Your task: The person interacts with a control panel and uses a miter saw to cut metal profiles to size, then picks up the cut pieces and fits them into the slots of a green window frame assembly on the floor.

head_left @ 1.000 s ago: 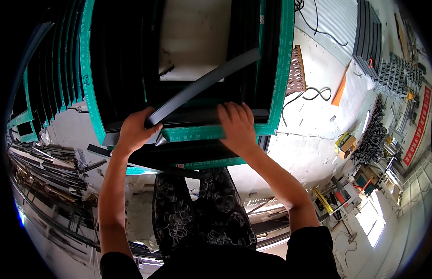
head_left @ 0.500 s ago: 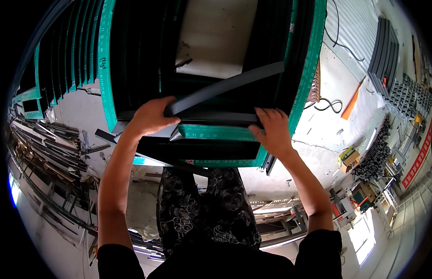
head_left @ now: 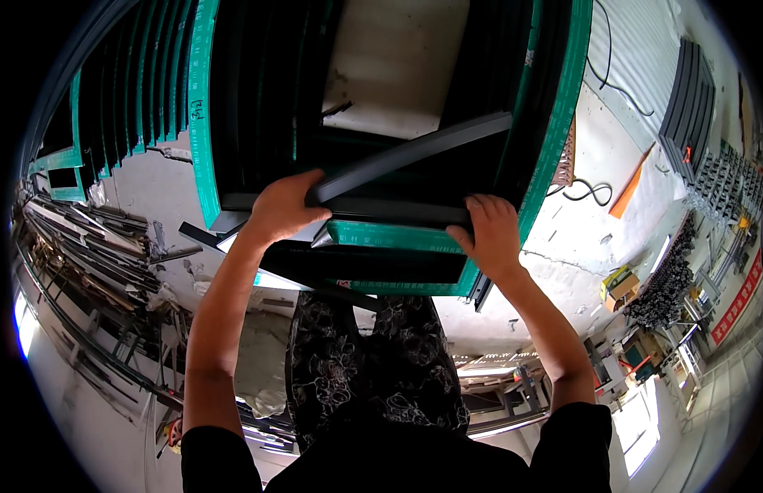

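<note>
A large dark metal frame [head_left: 202,123] with green protective film stands before me. Across its near part runs a level dark grey profile strip [head_left: 398,209], just beyond a short bar covered in green film [head_left: 398,237]. My left hand [head_left: 284,209] is closed around the left part of this strip, thumb on the near side. My right hand [head_left: 490,234] grips its right end, thumb toward me. A second grey strip [head_left: 414,154] lies slanted over the frame opening, its near end against my left fingertips. Another dark strip [head_left: 199,236] passes below my left wrist.
Several green-filmed frames [head_left: 151,90] lean in a row at the left. Loose metal offcuts [head_left: 85,246] lie on the floor there. To the right are a black cable [head_left: 591,193], an orange strip [head_left: 631,185], stacked grey profiles [head_left: 686,107] and a cardboard box [head_left: 621,289].
The whole view has shifted slightly, so the frame and both hands appear a little further right. Both hands keep their hold on the level strip.
</note>
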